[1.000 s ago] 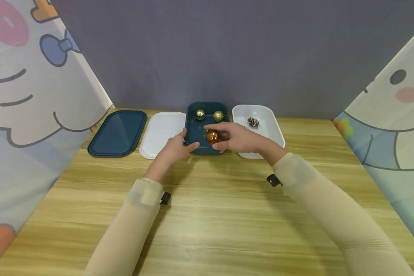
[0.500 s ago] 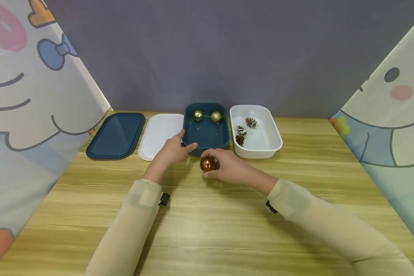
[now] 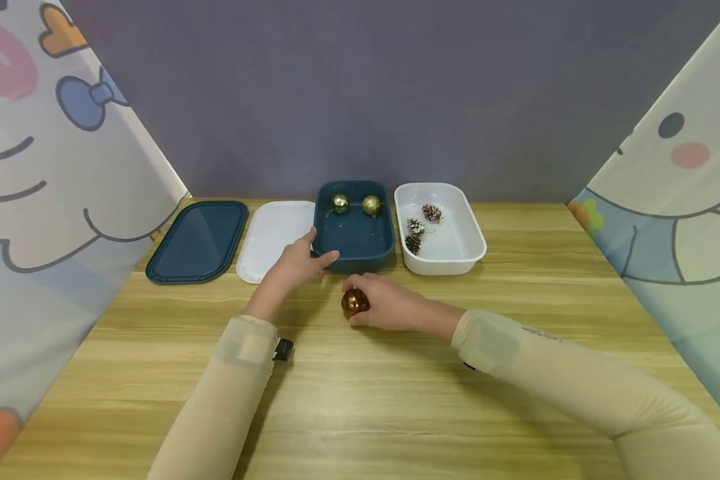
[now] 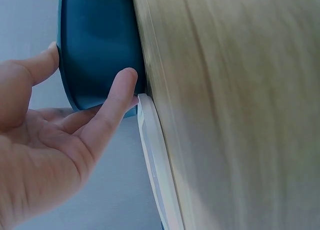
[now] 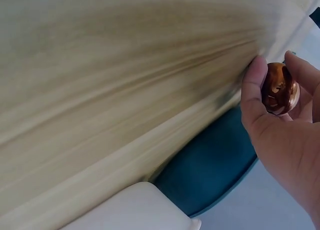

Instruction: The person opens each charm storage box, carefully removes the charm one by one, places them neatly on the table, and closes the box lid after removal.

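Note:
A shiny copper-coloured Christmas bauble (image 3: 354,303) is pinched between the thumb and fingers of my right hand (image 3: 390,303), just in front of the dark blue box. In the right wrist view the same bauble (image 5: 280,88) shows between thumb and fingertips. My left hand (image 3: 294,267) rests at the near left corner of the dark blue box (image 3: 360,263). Its thumb and fingers, fairly straight, touch the corner from two sides in the left wrist view. Inside that box lie a smooth gold bauble (image 3: 339,203) and a glittery gold bauble (image 3: 371,205).
Right of the blue box stands a white box (image 3: 456,250) holding several pine cones (image 3: 416,228). To the left lie a white lid (image 3: 270,247) and a dark blue lid (image 3: 198,243). A grey wall (image 3: 366,93) rises behind the wooden table (image 3: 360,400).
My right hand has brought the copper bauble out of the blue box, toward me, and down near the table in front of it. The left hand has stayed at the box corner.

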{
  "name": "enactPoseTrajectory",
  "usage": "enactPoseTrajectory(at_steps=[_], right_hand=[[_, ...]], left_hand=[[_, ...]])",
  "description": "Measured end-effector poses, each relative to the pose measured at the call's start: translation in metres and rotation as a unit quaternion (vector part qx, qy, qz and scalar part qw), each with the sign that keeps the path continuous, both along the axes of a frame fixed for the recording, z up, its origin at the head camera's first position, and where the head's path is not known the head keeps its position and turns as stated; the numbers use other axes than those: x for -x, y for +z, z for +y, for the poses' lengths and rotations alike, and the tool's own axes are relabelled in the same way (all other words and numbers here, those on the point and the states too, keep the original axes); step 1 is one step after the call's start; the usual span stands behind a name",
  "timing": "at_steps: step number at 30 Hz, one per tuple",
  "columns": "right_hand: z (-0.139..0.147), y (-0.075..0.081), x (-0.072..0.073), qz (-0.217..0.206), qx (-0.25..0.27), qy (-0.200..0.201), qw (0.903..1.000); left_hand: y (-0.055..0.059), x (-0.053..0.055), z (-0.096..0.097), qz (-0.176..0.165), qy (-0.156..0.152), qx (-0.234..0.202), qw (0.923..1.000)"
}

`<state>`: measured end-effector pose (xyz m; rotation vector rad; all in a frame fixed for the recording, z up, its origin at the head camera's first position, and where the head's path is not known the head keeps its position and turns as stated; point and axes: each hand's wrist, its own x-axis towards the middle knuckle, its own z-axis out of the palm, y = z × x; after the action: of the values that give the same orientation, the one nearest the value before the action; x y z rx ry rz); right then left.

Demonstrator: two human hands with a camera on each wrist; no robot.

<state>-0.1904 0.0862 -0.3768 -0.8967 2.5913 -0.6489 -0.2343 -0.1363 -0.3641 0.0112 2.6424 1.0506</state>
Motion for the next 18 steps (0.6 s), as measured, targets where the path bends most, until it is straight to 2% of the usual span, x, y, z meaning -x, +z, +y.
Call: enactPoseTrajectory(at_steps=[5,18], right_hand=[[-0.0033,-0.0040,0.0016,0.002,0.001,0.011,0.9999],[-0.0033,-0.0031,0.0024,-0.010,-0.001,0.008,0.9999]], left_hand=[[-0.0005,0.0004,-0.0007,0.000,0.000,0.000,1.0000],[0.0004,0.0013,0.0000,-0.001,0.001,-0.002,1.0000]])
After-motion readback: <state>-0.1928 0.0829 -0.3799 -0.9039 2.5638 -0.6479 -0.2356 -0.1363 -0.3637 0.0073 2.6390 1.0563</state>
